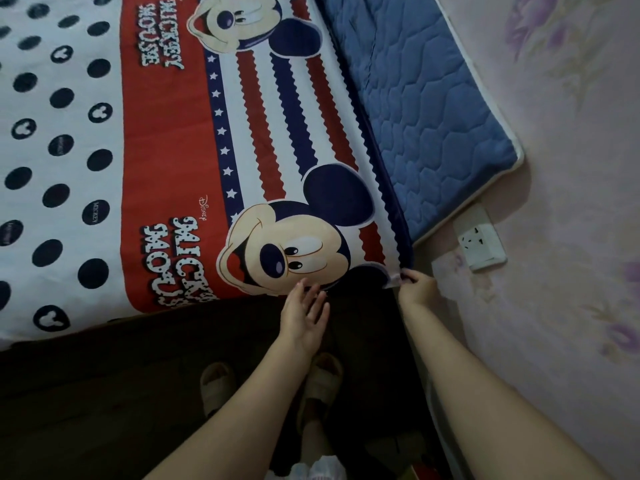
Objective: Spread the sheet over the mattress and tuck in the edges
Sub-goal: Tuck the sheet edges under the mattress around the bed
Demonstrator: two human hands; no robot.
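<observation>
so the printed cotton sheet with black polka dots, red band and cartoon mouse faces (104, 150) already lies flat and pretty smooth over most of the bed, no big wrinkles on the dotted part. the left hand (304, 317) is relaxed with straight fingers, fingertips just touching the sheet's near edge by the mouse face. the right hand (417, 287) pinches the sheet's corner right at the bed's end. further right a strip of blue quilted mattress with pale piping (433, 116) is uncovered, next to the pink flowered wall (571, 168) with its white socket (481, 242). spreading looks mostly done; covering that strip and tucking seem left to do.
</observation>
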